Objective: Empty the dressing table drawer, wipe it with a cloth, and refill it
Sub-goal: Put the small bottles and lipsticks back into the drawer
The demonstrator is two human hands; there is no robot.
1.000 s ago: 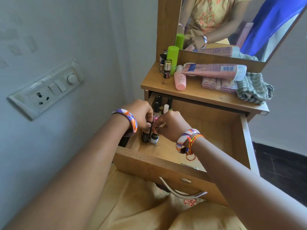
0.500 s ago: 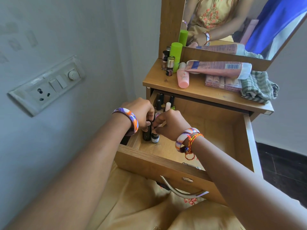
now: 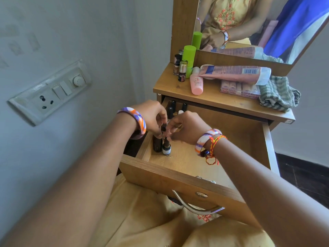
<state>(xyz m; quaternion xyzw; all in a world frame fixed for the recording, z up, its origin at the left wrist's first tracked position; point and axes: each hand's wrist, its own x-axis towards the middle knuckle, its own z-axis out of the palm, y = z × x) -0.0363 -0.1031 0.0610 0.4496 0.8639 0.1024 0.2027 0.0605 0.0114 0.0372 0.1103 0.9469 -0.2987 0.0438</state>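
Both hands, the left hand (image 3: 151, 116) and the right hand (image 3: 185, 127), pinch small dark upright nail-polish bottles (image 3: 166, 147) in the near left corner of the open wooden drawer (image 3: 178, 173), apparently packing them close against its wall.

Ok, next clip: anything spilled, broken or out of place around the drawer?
Nothing spilled or broken. Bottles stand upright in the drawer under both hands, left and right. On top, the pink tube lies across a pink bottle, beside a bunched cloth: untidy only.
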